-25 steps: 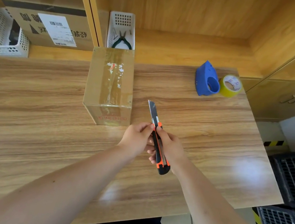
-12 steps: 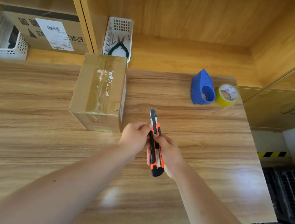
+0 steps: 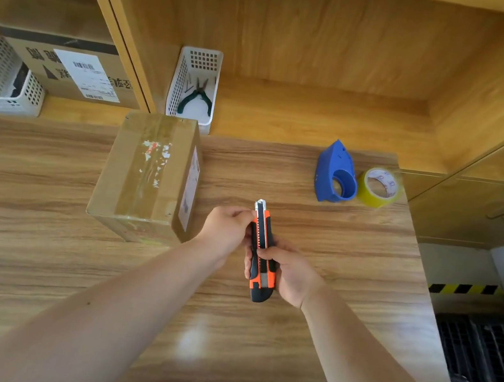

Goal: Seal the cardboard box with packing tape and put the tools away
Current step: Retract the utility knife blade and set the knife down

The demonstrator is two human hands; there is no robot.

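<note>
An orange and black utility knife [image 3: 261,253] is held above the wooden table [image 3: 347,275], tip pointing away from me. Only a short stub of blade shows at its front. My right hand [image 3: 288,271] grips the handle. My left hand [image 3: 227,230] pinches the knife's upper left side near the tip. The cardboard box [image 3: 150,169], with clear tape along its top seam, stands just left of my hands. A blue tape dispenser [image 3: 336,173] and a yellow tape roll [image 3: 379,188] lie at the table's far right.
A white basket [image 3: 199,63] holding green-handled pliers [image 3: 197,98] stands on the shelf behind the box. Another white basket [image 3: 1,79] and a labelled carton [image 3: 73,68] sit at far left. Black crates [image 3: 489,364] are on the floor at right.
The long blade that stuck out of the knife has slid back into the handle, leaving a short stub. Both hands stay on the knife. My view has shifted, so the box appears further left.
</note>
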